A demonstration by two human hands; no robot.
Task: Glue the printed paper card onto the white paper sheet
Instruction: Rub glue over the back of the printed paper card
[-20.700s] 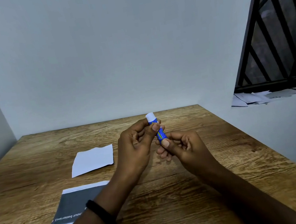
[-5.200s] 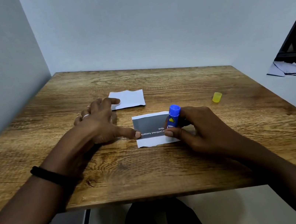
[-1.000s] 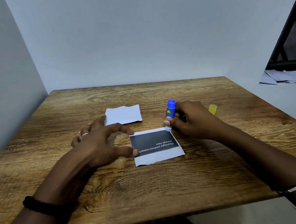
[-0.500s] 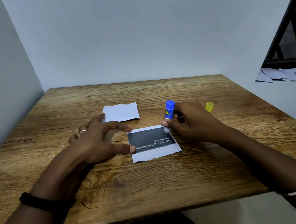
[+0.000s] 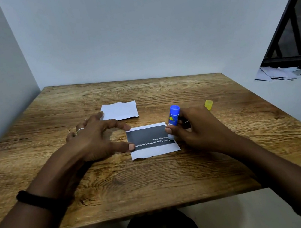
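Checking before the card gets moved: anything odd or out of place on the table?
One thing: the blue glue stick in the right hand is rubbing the printed face of the grey paper card, text side up. The left hand pins its left edge.

Matt grained wood table [image 5: 156,180], plastic glue stick [image 5: 173,117]

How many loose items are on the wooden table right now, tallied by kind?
Paper pieces: 2, the printed card and the white sheet
Glue sticks: 1, the blue glue stick, in the grip of the right hand, tip at the card's right edge
Caps: 1, the yellow cap
Total: 4
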